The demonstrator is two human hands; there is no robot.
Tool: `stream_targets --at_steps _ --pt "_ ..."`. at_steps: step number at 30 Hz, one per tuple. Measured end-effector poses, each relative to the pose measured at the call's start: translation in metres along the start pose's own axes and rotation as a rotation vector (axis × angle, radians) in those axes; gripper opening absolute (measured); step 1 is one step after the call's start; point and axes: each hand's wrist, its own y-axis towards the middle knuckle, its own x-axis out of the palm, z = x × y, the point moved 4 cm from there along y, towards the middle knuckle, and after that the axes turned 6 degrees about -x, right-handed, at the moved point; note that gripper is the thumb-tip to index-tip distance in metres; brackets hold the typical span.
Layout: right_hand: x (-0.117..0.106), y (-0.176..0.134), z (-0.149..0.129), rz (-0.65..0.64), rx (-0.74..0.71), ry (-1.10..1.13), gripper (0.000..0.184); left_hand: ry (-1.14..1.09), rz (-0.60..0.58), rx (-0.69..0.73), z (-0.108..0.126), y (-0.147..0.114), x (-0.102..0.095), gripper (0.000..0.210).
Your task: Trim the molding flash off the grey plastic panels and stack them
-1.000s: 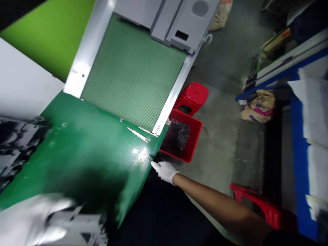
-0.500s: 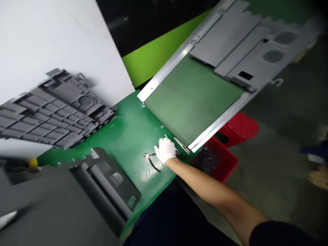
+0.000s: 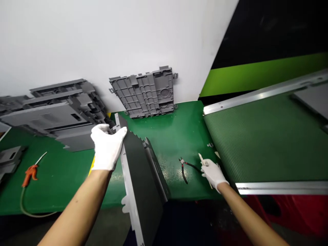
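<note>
My left hand, in a white glove, grips the upper edge of a large dark grey plastic panel. The panel stands steeply tilted at the table's front, with its thumb-side face towards the right. My right hand, also gloved in white, is closed around a slim pale stick-like tool just above the green table. Its exact kind is unclear. Beside that hand lie diagonal cutters with black and red handles, jaws pointing away from me.
A ribbed grey panel leans on the white wall. Several grey panels are stacked at left. An orange air blow gun with a hose lies front left. At right is a green conveyor belt, with red containers below.
The view has swung left and levelled. My left hand has come into view on the panel, which now stands up more steeply. The pale tool now shows in my right hand, near the cutters.
</note>
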Motion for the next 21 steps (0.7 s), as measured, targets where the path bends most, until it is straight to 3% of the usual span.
stream_targets --at_steps 2,4,6,7,10,13,21 --pt "0.003 -0.029 -0.037 -0.11 -0.055 0.421 0.022 -0.138 -0.07 -0.02 -0.002 0.015 0.003 0.071" --pt "0.003 -0.065 -0.086 -0.317 -0.144 0.516 0.019 -0.201 -0.279 0.018 0.001 0.027 0.011 0.053" --pt "-0.004 -0.104 -0.141 -0.482 -0.314 0.413 0.025 -0.187 -0.43 0.075 0.006 0.034 0.018 0.034" --pt "-0.01 -0.121 -0.166 -0.501 -0.382 0.324 0.032 -0.178 -0.463 0.108 0.009 0.035 0.021 0.029" --pt "-0.022 -0.163 -0.226 -0.566 -0.587 0.046 0.039 -0.206 -0.455 0.167 0.013 0.036 0.028 0.032" --pt "-0.026 -0.183 -0.251 -0.493 -0.691 -0.206 0.041 -0.288 -0.451 0.15 0.011 0.034 0.035 0.049" --pt "-0.013 -0.196 -0.261 -0.202 -0.979 -0.756 0.037 -0.376 -0.434 0.174 -0.004 0.036 0.038 0.058"
